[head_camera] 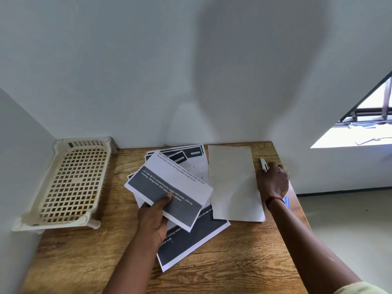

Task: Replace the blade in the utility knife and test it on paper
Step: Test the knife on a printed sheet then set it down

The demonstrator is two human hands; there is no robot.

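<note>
My left hand (156, 218) grips a folded printed sheet (169, 187) with a dark grey band, lifted slightly over several other printed sheets (191, 238) fanned out on the wooden table (244, 262). A blank white paper (233, 183) lies flat to the right of them. My right hand (273, 183) rests at the table's right side with its fingers closed around a small white utility knife (263, 164), whose tip points away from me. The blade is not visible.
A cream plastic perforated tray (70, 183) stands at the table's left, against the white wall. A small blue item (286, 201) peeks out behind my right wrist near the table's right edge. Beyond that edge the floor drops away; a window is at upper right.
</note>
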